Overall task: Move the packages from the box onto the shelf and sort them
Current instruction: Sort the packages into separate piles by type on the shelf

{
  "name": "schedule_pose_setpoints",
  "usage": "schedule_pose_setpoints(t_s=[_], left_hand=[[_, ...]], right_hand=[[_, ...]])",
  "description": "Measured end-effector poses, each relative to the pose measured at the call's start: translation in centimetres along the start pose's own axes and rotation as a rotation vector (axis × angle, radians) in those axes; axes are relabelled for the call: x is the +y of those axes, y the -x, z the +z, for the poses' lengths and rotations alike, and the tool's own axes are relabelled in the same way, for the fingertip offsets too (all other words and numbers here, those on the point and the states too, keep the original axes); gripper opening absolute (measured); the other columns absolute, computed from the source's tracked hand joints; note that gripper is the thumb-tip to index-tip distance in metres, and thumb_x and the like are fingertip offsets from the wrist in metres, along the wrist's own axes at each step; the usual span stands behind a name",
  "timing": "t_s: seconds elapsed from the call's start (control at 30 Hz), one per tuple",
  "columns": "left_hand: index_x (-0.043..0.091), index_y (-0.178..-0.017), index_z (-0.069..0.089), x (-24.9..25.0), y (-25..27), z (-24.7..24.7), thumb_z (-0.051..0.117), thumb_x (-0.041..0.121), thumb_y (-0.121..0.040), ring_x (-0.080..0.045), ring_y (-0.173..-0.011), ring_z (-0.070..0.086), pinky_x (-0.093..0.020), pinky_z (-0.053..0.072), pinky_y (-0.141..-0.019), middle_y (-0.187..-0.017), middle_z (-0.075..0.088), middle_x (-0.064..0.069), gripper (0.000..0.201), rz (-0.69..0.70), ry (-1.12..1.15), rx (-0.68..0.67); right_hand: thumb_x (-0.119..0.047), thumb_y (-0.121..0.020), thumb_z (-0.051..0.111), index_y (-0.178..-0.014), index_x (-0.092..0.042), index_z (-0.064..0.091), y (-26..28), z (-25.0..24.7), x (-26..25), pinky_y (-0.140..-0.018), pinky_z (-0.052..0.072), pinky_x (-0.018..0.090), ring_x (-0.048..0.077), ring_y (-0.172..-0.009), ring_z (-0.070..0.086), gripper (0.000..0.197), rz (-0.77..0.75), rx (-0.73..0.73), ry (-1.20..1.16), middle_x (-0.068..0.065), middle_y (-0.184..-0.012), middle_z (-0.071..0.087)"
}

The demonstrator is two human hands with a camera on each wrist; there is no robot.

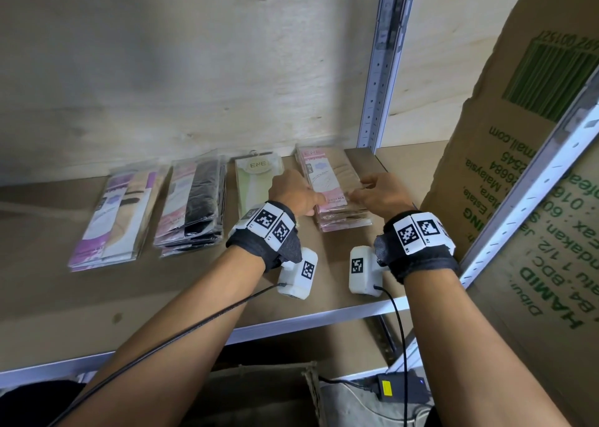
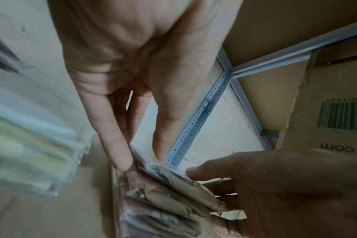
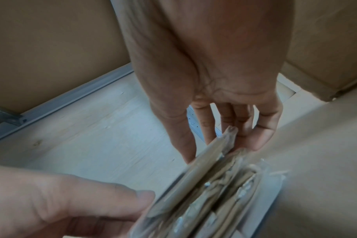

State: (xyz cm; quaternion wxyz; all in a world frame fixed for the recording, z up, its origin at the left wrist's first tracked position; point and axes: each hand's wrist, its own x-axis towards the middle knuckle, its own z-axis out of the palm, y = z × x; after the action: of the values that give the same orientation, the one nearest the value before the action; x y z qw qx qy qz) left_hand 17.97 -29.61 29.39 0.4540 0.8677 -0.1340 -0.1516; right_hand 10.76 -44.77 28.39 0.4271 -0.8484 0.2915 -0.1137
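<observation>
Several stacks of flat packages lie in a row on the shelf board [image 1: 162,297]: purple [image 1: 110,222], black [image 1: 194,203], green [image 1: 254,180] and pink-and-beige [image 1: 337,212]. My left hand [image 1: 301,196] is at the pink stack's left edge with its thumb on the top package [image 1: 324,180]. My right hand [image 1: 369,190] is at the right edge. In the left wrist view my left hand [image 2: 143,157] pinches the top package [image 2: 173,180]. In the right wrist view my right hand [image 3: 214,141] pinches that package [image 3: 204,169], which sits slightly raised above the rest.
A large cardboard box [image 1: 518,167] with green print leans against the shelf's right side. A perforated grey upright [image 1: 379,70] stands behind the pink stack, with a plywood back wall. A black power adapter [image 1: 398,389] lies below the shelf.
</observation>
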Motion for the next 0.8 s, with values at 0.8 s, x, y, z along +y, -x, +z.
schedule_pose_setpoints(t_s=[0.8], left_hand=[[0.017,-0.079,0.07,-19.2,6.0,-30.2,0.07,0.023,-0.078,-0.025,-0.086,0.068,-0.034,0.061,-0.077,-0.085,0.072,-0.002,0.007,-0.21,0.262,0.539]], right_hand=[[-0.005,-0.094,0.061,-0.12,0.001,0.062,11.5,14.5,-19.8,-0.085,0.059,0.038,0.022,-0.083,0.067,0.027,-0.374,-0.511,-0.191,0.016,-0.1,0.07]])
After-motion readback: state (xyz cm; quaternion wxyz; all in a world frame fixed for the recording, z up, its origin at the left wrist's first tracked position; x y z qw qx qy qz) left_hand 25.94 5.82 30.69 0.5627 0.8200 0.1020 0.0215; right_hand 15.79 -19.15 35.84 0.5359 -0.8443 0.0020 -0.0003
